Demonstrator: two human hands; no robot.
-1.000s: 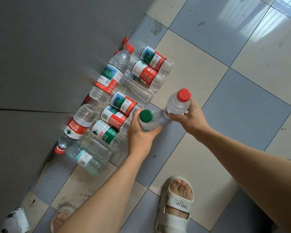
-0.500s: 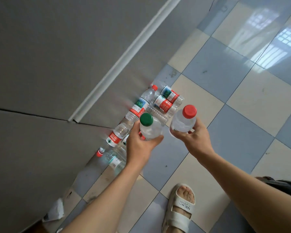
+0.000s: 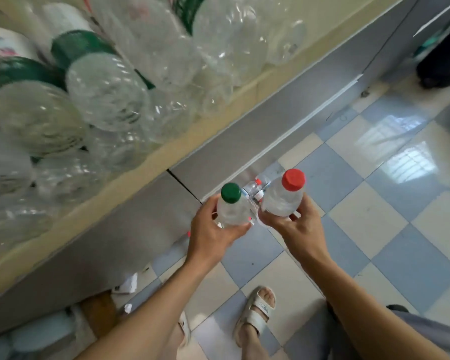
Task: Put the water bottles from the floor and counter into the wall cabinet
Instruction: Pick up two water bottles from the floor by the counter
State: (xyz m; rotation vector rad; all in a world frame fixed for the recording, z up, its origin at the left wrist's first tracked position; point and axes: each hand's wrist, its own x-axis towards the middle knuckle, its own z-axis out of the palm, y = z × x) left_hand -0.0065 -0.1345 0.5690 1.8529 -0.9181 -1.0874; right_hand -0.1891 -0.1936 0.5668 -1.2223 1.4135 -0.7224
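Gripping green-capped bottle (image 3: 230,209) upright in left hand (image 3: 213,233), red-capped bottle (image 3: 285,196) in right hand (image 3: 295,224), both above checkered floor (image 3: 369,216); more bottles (image 3: 255,189) lie below; bottle pile (image 3: 102,94) on shelf, upper left.

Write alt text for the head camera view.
Left hand grips a clear plastic bottle with a green cap; right hand grips a clear plastic bottle with a red cap, above a checkered tile floor.
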